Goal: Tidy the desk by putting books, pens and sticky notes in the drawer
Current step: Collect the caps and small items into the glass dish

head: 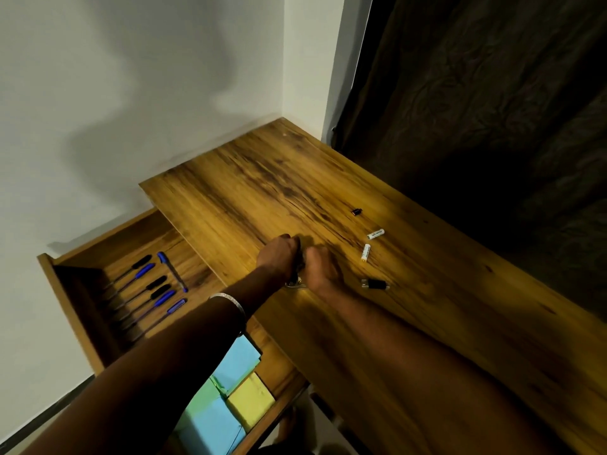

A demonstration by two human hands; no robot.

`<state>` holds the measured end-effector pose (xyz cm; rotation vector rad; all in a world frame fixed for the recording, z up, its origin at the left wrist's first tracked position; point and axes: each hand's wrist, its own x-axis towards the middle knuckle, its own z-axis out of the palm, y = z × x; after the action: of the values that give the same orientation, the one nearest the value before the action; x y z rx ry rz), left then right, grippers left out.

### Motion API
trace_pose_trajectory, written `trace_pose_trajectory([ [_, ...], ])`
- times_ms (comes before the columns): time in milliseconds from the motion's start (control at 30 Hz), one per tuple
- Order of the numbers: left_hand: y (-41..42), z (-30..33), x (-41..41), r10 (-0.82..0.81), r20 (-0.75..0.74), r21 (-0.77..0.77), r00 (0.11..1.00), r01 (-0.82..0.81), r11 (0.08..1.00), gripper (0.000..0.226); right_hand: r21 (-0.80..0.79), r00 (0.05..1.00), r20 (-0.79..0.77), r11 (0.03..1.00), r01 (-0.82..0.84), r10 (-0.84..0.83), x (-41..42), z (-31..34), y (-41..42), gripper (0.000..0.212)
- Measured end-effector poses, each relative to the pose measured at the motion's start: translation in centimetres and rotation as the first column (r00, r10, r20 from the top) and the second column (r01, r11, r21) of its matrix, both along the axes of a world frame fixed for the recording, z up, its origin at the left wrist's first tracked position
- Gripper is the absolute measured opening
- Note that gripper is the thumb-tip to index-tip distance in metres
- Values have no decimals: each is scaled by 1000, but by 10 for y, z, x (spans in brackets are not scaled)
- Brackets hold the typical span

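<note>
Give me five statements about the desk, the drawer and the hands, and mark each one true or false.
1. The drawer stands open. True.
2. The pens lie on the desk top. False: they lie in a row inside the drawer.
3. Two white batteries lie on the desk, to the right of the hands. True.
4. The sticky notes are all pink. False: the pads in the drawer are blue, green and yellow.
5. The left hand and right hand are far apart. False: they are close together over a small object on the desk; what it is cannot be told.
</note>
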<state>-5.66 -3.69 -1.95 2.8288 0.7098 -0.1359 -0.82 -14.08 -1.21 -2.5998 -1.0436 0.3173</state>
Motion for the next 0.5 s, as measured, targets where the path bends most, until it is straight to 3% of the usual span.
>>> trace_pose_trajectory([
  [500,-6,3,-6,81,-8,87,997,-80,993,29,85,998,-35,995,46,-43,30,-12,-35,7],
])
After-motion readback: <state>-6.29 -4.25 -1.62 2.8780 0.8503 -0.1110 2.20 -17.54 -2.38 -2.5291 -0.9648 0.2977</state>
